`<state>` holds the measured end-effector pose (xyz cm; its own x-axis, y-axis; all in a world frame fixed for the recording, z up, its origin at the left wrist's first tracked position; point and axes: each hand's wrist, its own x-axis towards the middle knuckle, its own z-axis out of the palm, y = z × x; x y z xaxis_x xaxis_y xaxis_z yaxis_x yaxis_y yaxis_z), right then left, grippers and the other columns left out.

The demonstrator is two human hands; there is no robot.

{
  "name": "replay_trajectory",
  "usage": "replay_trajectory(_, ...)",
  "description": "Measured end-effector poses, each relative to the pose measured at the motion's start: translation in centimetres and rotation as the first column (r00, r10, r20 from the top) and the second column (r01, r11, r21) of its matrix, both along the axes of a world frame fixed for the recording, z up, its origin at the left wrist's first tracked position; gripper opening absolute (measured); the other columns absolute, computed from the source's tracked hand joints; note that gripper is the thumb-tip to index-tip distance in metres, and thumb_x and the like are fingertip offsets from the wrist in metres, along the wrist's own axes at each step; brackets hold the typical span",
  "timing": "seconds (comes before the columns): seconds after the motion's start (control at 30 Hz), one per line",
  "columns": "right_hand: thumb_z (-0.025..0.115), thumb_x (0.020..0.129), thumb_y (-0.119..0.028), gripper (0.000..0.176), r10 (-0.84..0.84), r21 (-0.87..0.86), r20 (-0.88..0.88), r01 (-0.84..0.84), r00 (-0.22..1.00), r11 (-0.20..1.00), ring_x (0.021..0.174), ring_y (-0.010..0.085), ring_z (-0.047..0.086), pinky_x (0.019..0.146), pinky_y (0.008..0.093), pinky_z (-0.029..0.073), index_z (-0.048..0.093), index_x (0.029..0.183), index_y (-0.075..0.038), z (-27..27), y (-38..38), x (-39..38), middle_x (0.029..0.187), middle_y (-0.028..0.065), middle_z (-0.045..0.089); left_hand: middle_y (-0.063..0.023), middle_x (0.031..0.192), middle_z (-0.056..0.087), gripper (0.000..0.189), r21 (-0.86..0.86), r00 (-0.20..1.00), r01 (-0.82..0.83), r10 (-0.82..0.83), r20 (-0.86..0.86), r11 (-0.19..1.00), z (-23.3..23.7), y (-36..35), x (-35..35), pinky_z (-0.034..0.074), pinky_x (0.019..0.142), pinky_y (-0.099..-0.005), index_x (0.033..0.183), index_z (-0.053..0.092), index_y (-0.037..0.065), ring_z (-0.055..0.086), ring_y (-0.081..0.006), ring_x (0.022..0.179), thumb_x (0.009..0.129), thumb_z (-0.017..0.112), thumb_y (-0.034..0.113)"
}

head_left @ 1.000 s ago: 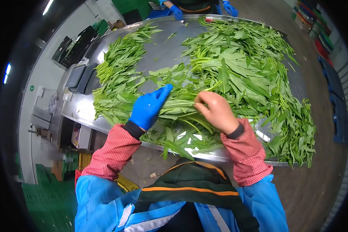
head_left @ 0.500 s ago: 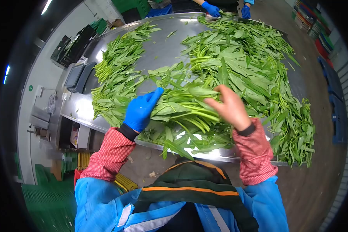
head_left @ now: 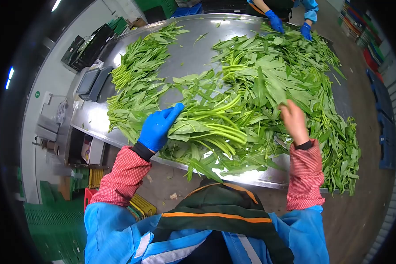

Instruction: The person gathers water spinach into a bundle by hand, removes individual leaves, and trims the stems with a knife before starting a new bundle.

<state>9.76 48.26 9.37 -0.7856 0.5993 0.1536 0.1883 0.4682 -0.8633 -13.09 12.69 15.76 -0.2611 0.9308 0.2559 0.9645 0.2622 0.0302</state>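
My left hand, in a blue glove, is closed around the leafy end of a bunch of water spinach. The pale green cut stems of that bunch point right, over loose leaves near the table's front edge. Bare and slightly blurred, my right hand is over the large heap of water spinach on the right. Its fingertips are pinched together at a pale, blurred leaf. To the left of the bunch lies a row of laid-out water spinach, its stems facing left.
The metal table has a raised rim. A scale with a dark display stands at its left edge. Across the table, a person's blue-gloved hands reach the heap's far end. Black crates and green crates are at the left.
My right hand has left the stems of the bunch and moved right to the heap. The left hand keeps its hold. The other person's hands have moved right and onto the greens.
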Motion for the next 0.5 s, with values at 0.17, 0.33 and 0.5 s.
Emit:
replay_trajectory(0.17,0.058,0.089,-0.035,0.033,0.134,0.165,0.072,-0.144,0.988,0.976,0.066,0.0373,0.060,0.059,0.0433,0.046,0.062,0.093,-0.003,3.9,-5.7,-2.3,0.072,0.0204,0.061,-0.0140,0.110,0.061,0.073,0.071,0.997,0.073,-0.074,0.006,0.995,0.1,1.7,0.6,0.047,0.069,-0.0415,0.140,0.041,0.014,0.058,-0.0326,0.083,0.072,0.052,-0.008)
replay_trajectory(0.33,0.060,0.084,-0.044,0.043,0.494,0.047,0.271,-0.524,0.826,0.851,0.075,0.0356,0.062,0.069,0.0433,0.049,0.064,0.089,-0.002,1.3,-7.5,-4.6,0.082,0.0215,0.064,-0.0162,0.114,0.061,0.077,0.032,0.990,0.063,-0.067,0.121,0.997,0.1,2.8,0.4,0.049,0.078,-0.0384,0.140,0.041,0.013,0.060,-0.0357,0.094,0.070,0.074,0.008)
replay_trajectory(0.5,0.052,0.092,-0.029,0.031,0.276,-0.388,-0.088,-0.288,0.957,0.876,0.055,0.0107,0.044,0.052,0.0284,0.037,0.056,0.074,-0.004,1.5,-2.3,-0.6,0.061,0.0007,0.049,-0.0142,0.117,0.058,0.071,0.061,0.874,-0.075,0.036,0.485,0.995,-2.7,0.7,-1.2,0.046,0.090,-0.0346,0.138,0.043,0.012,0.059,-0.0294,0.105,0.075,0.074,0.011)
